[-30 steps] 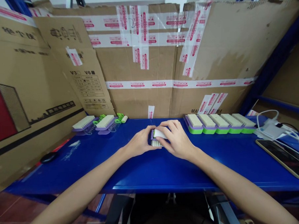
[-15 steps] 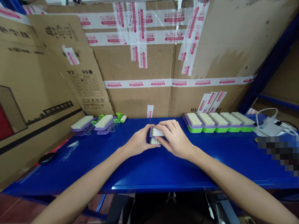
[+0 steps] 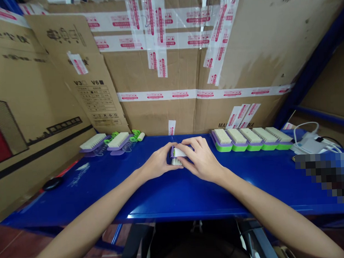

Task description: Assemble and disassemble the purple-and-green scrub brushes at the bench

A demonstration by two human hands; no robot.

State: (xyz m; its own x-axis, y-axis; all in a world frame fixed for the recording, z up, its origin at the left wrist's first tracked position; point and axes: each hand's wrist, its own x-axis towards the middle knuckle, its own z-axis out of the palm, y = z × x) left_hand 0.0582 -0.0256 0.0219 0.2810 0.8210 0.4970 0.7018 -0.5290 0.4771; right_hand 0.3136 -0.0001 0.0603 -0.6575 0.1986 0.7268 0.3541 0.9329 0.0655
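Over the middle of the blue table, my left hand (image 3: 158, 160) is closed around a small scrub brush (image 3: 177, 162) with pale bristles pointing down toward me and a purple body. The fingers of my right hand (image 3: 202, 159) grip a white piece with a green end (image 3: 180, 152), which lies against the purple body just above the bristles. Whether that piece is fastened to the brush I cannot tell. My fingers hide much of both.
At the back left lie two purple-based brushes (image 3: 118, 142) with bristles up and green parts (image 3: 136, 135). Several green-and-purple brushes (image 3: 223, 140) stand in a row at the back right, near a white charger with cables (image 3: 308, 144). A black oval object (image 3: 52, 183) lies left; cardboard (image 3: 160, 114) walls the back.
The view has shifted slightly. Both hands keep the same grip on the brush and the white piece, with hardly any movement. A blurred patch now covers the phone at the right.
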